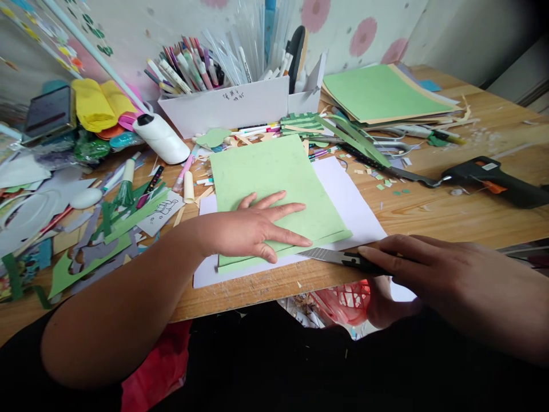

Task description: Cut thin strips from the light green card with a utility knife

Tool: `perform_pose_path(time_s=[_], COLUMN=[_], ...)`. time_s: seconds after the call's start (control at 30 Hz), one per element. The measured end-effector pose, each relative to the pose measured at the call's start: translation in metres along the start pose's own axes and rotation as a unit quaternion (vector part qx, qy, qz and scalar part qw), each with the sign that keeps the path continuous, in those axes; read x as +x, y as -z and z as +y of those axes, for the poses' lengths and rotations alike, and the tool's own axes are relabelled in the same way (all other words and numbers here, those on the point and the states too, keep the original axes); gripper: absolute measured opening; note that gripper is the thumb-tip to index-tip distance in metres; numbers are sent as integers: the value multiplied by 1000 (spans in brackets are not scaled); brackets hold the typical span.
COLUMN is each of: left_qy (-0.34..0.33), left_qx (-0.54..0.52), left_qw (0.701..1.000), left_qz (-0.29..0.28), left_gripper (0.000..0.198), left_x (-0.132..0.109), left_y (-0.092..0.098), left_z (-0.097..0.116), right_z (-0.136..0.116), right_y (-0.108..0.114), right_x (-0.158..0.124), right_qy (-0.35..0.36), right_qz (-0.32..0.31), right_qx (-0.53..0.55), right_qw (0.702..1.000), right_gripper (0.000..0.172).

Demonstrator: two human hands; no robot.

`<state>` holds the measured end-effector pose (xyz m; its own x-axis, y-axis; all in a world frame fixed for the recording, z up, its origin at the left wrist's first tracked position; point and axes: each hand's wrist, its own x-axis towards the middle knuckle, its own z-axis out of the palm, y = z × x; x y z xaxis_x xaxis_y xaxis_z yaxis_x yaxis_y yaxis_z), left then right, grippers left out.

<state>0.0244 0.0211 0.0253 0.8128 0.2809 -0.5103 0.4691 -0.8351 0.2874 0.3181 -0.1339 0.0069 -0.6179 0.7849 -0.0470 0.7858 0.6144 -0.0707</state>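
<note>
My left hand lies flat with fingers spread on a light green sheet of paper, pressing it down near its front edge. The green sheet rests on a white sheet on the wooden table. My right hand is closed round a black utility knife. Its metal blade lies low along the front edge of the green sheet, tip close to my left fingertips.
A black glue gun lies at the right. A white box of pens stands at the back, beside a stack of coloured paper. Paper scraps, a white glue bottle and scissors clutter the table. A red bag hangs below the table's edge.
</note>
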Motion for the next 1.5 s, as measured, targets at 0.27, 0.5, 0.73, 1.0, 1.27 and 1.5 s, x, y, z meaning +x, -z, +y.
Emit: perform_pose_path(time_s=[0.27,0.5,0.73,1.0,1.27,1.5], left_qy=[-21,-31,-23,-25,-34,-41], left_qx=[-27,-29,-20,-22,-15,-31], left_qw=[999,999,999,999,999,998], left_qz=[2,13,11,13,23,41], left_gripper=[52,46,48,48,47,47], left_x=[0,-2,-2,-2,-2,-1], left_y=[0,-5,-5,-4,-8,-10], left_z=[-4,-7,-4,-2,-6,-7], right_z=[-15,-24,-30,-36,-48,-63], right_y=[2,2,-4,-4,2,10], right_x=[12,17,22,28,45,59], right_qy=[-8,-11,3,12,47,70], right_qz=[1,13,19,39,65,73], right_qx=[20,3,-3,-13,-20,-48], right_qw=[1000,1000,1000,999,997,994], right_gripper=[71,71,71,71,66,56])
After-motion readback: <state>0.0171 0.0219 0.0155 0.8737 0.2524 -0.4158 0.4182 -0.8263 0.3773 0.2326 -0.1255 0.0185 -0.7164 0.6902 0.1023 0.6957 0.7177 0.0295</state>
